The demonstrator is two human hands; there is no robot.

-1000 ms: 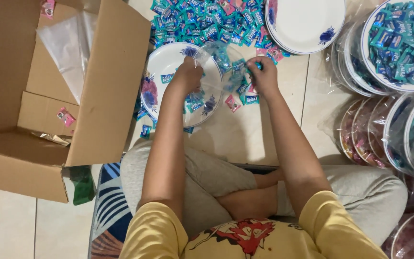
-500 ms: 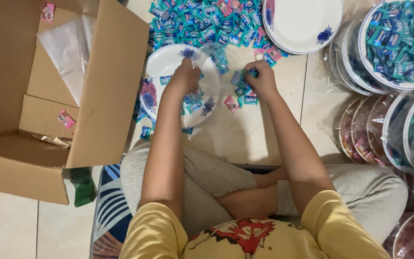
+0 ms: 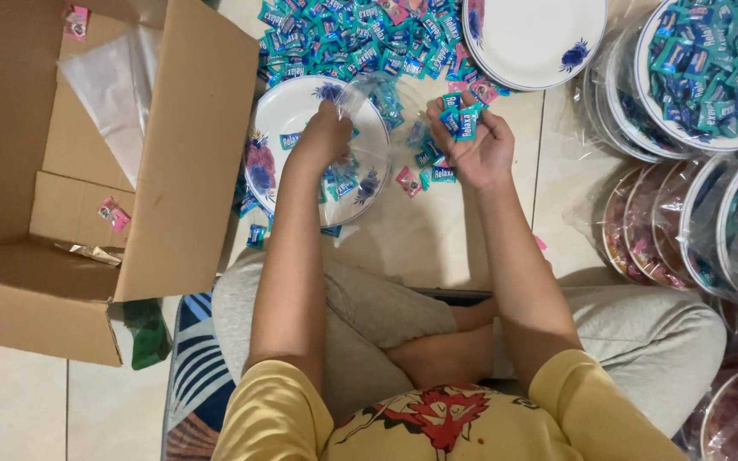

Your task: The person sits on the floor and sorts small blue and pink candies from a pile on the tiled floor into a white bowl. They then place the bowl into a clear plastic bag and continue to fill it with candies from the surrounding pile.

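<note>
I sit cross-legged on the floor. My left hand pinches the edge of a clear plastic bag over a white plate with flower prints; a few blue wrapped candies lie on the plate. My right hand is raised, palm up, holding several blue wrapped candies. A big heap of blue candies lies on the floor just beyond both hands. Loose blue and pink candies lie between the hands.
An open cardboard box stands at the left with a plastic sheet inside. An empty white plate sits at the top. Wrapped plates filled with candies are stacked on the right. A patterned mat lies under me.
My right hand lifted off the floor with candies in it and turned palm up. My left hand stayed on the bag over the plate.
</note>
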